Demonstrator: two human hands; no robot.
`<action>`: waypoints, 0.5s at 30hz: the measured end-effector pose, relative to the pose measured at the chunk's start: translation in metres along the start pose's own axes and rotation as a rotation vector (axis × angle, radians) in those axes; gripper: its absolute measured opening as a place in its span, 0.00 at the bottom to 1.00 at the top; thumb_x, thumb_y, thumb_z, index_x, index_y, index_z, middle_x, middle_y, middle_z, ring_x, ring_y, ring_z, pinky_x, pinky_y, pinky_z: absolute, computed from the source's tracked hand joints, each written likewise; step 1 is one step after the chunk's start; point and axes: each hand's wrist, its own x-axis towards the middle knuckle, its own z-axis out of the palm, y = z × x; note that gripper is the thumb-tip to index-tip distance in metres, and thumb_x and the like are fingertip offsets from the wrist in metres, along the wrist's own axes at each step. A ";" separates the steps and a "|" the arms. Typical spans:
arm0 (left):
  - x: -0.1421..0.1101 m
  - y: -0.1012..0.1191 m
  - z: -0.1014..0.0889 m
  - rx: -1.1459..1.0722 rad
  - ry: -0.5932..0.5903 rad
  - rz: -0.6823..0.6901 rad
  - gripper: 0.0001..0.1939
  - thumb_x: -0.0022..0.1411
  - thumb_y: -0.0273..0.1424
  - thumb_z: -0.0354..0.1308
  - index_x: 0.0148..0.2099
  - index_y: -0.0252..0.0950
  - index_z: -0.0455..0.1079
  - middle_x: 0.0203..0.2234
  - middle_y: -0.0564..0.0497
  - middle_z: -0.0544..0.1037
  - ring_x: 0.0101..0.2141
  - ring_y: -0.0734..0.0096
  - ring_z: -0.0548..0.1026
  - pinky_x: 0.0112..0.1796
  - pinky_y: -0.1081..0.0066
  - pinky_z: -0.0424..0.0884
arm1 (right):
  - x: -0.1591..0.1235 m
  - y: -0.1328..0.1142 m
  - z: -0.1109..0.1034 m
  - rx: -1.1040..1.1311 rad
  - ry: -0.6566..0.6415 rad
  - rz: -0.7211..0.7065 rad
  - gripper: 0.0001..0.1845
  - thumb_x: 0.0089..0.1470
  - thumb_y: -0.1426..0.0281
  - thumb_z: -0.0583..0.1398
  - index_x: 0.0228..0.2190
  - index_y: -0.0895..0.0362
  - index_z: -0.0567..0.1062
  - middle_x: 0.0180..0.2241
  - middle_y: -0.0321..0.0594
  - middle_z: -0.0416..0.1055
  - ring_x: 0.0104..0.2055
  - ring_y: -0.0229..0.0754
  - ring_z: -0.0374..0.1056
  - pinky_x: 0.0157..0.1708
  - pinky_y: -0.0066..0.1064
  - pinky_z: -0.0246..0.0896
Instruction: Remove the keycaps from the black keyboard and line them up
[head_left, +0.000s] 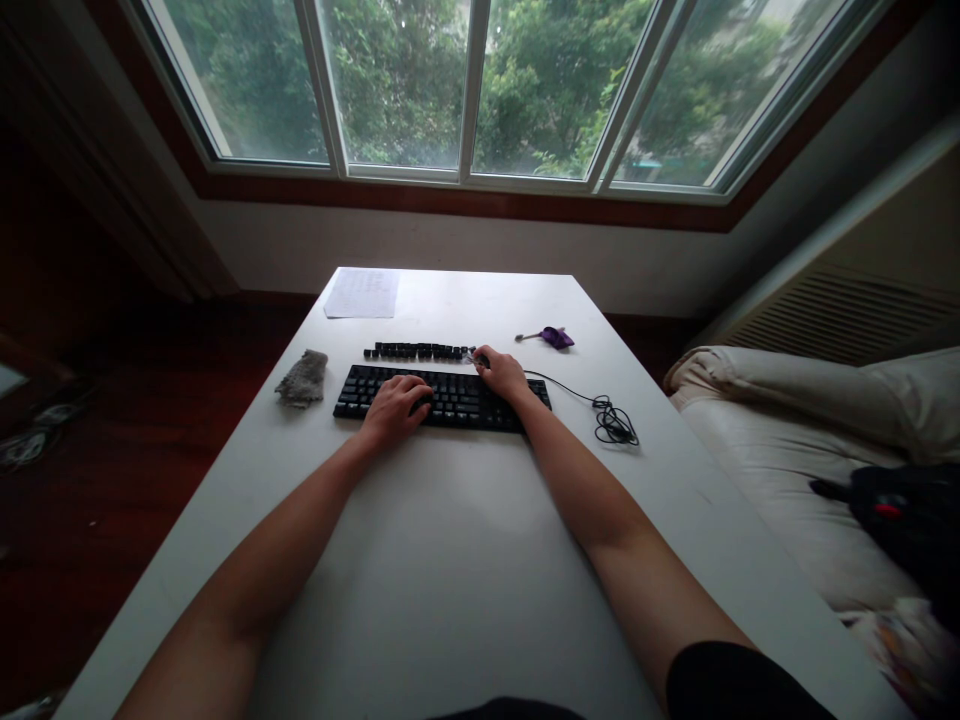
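Observation:
A black keyboard [465, 400] lies across the white table. My left hand [397, 402] rests on its left half, fingers loosely bent and thumb apart, with no held object showing. Behind the keyboard runs a row of loose black keycaps [416, 351]. At the right end of that row is my right hand [501, 372], reaching over the keyboard's back edge with its fingers closed together. Something small and shiny shows by those fingertips, too small to name. The keyboard's cable [615, 425] is bundled on the right.
A grey cloth [302, 379] lies left of the keyboard. Paper [362, 293] lies at the table's far left corner. A small brush [529, 337] and a purple item [557, 338] lie at the back right. A cushioned seat [780, 460] stands right of the table.

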 end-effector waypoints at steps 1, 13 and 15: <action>0.000 0.000 0.000 0.000 0.000 0.001 0.15 0.66 0.34 0.56 0.54 0.45 0.73 0.51 0.47 0.74 0.52 0.55 0.68 0.54 0.53 0.65 | 0.000 0.000 0.000 -0.002 0.000 -0.001 0.17 0.62 0.61 0.57 0.51 0.46 0.73 0.43 0.41 0.78 0.45 0.48 0.72 0.43 0.33 0.62; 0.000 0.001 0.000 0.007 -0.002 -0.002 0.15 0.65 0.34 0.56 0.54 0.45 0.73 0.51 0.48 0.74 0.52 0.56 0.68 0.54 0.53 0.64 | 0.000 0.000 0.000 -0.012 -0.006 -0.006 0.17 0.62 0.62 0.57 0.52 0.47 0.73 0.43 0.41 0.78 0.45 0.48 0.72 0.42 0.32 0.62; 0.000 0.001 -0.001 0.003 -0.001 -0.003 0.15 0.66 0.34 0.56 0.54 0.45 0.73 0.51 0.48 0.74 0.52 0.56 0.68 0.54 0.53 0.65 | 0.000 0.001 0.001 -0.011 -0.001 -0.003 0.17 0.62 0.62 0.57 0.52 0.47 0.73 0.43 0.41 0.78 0.45 0.48 0.72 0.42 0.32 0.62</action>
